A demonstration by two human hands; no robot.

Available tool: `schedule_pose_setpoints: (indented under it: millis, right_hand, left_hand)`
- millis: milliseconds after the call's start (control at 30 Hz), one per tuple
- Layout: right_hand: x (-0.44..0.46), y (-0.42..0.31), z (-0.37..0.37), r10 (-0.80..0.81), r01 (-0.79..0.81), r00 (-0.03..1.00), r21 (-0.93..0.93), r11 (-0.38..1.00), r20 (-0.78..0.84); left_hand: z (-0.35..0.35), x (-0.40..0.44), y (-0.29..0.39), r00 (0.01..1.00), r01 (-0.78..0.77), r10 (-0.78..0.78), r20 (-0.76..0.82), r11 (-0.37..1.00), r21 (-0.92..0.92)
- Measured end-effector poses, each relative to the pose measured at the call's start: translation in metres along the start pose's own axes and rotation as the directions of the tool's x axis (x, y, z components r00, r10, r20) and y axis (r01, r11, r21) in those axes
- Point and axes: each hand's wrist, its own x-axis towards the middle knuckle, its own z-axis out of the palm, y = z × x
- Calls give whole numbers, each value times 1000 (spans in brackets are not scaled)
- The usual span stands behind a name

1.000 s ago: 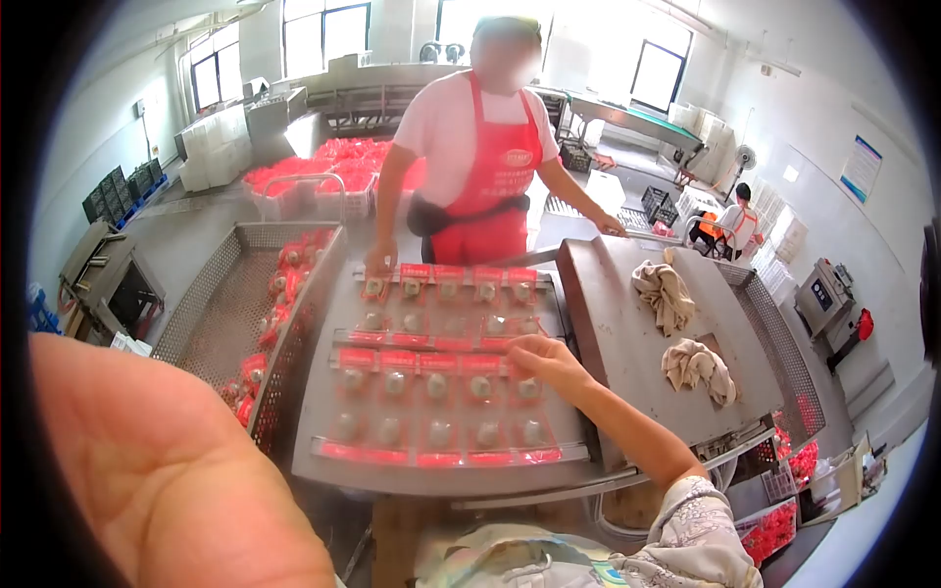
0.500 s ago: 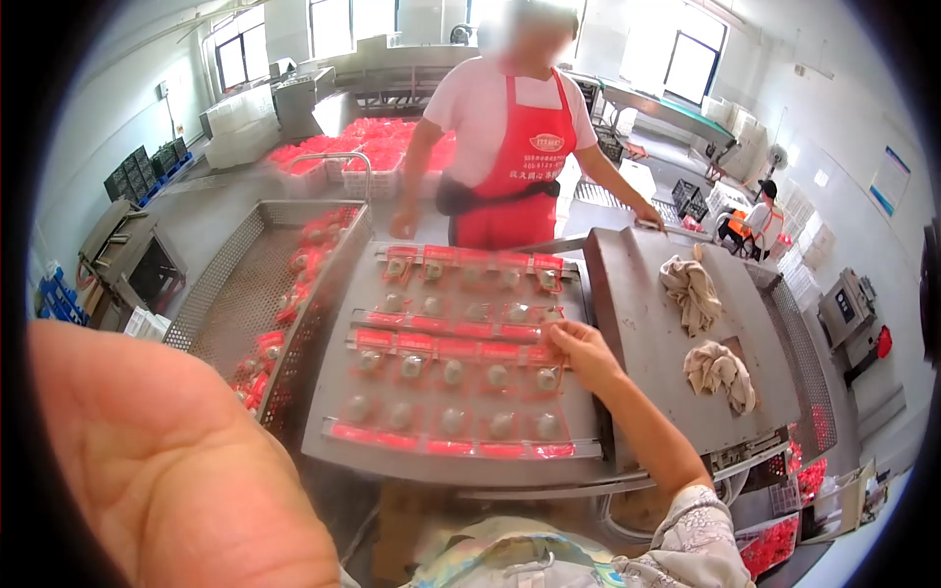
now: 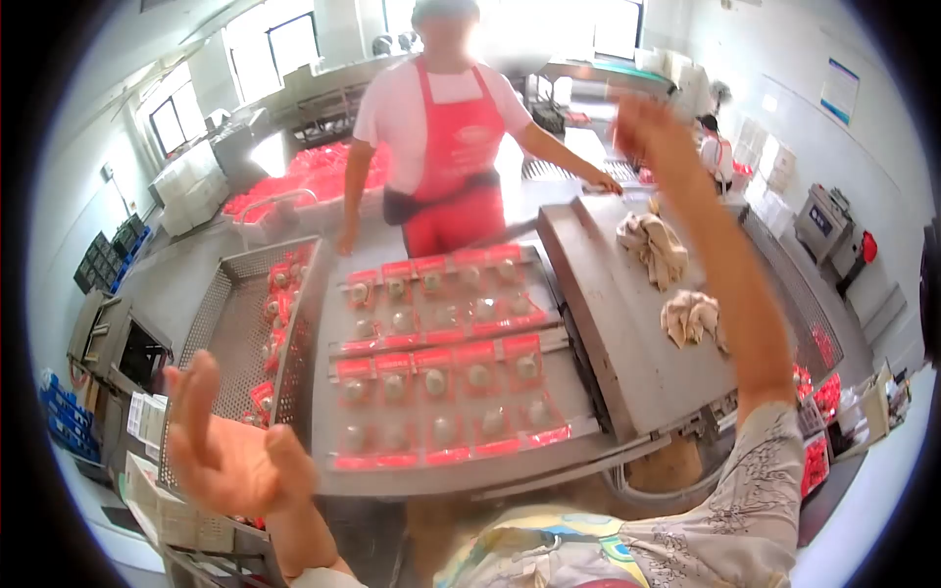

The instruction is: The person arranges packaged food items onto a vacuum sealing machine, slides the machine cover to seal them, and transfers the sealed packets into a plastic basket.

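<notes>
My left hand point(image 3: 240, 456) is raised over the near end of a perforated steel bin point(image 3: 230, 294), palm up and fingers apart, holding nothing. My right hand point(image 3: 647, 127) is lifted high at the far right, beyond a steel cover point(image 3: 627, 343). Motion blurs its fingers, so I cannot make out a grip. Between my arms lies a flat steel plate point(image 3: 392, 482). Rows of clear pouches with red ends point(image 3: 477, 377) cover it, each holding a round greyish-green item. Red pouches point(image 3: 276, 338) also lie along the bin's right side.
Two crumpled beige cloths, one farther point(image 3: 652, 250) and one nearer point(image 3: 691, 318), rest on the steel cover. Across the plate stands a co-worker in a red apron point(image 3: 456, 137), one hand by the cover's far edge. Crates of red packets point(image 3: 304, 186) stand behind.
My right hand has left the pouches and risen to the far right. My left hand has dropped away from the camera, over the bin. The view has shifted.
</notes>
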Motion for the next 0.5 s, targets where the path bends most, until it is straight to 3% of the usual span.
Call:
schedule_pose_setpoints:
  millis: [33,67,133,167,200,233,300,333,433,500]
  right_hand:
    - [19,6,-16,-164,188,979,-229,955,121]
    - [39,11,-33,-322,394,917,-404,825,236]
    - [37,20,-29,-314,442,868,-312,841,384]
    - [39,20,-24,-325,472,829,-257,843,456]
    - [2,31,-5,-167,318,852,-237,918,496]
    - [-64,54,23,111,21,855,-248,969,507]
    - [-152,92,49,490,-407,697,-275,871,523]
    - [-178,107,51,557,-503,667,-253,827,495]
    - [-209,109,50,644,-675,591,-139,724,485]
    - [-213,110,41,685,-708,586,-138,693,433]
  left_hand:
    - [6,-14,5,997,74,-74,25,997,-2]
    - [10,-31,12,987,153,-153,58,988,2]
    - [21,-69,25,955,290,-273,119,945,-152]
    - [22,-83,32,903,361,-327,277,929,-79]
    - [22,-98,42,822,418,-381,422,909,7]
    - [32,-119,56,764,545,-492,418,838,-10]
    - [47,-151,77,648,680,-605,463,733,7]
    - [49,-160,83,599,700,-618,509,713,42]
    - [50,-186,91,513,848,-684,519,500,-179]
    - [46,-195,90,520,833,-679,519,537,-131]
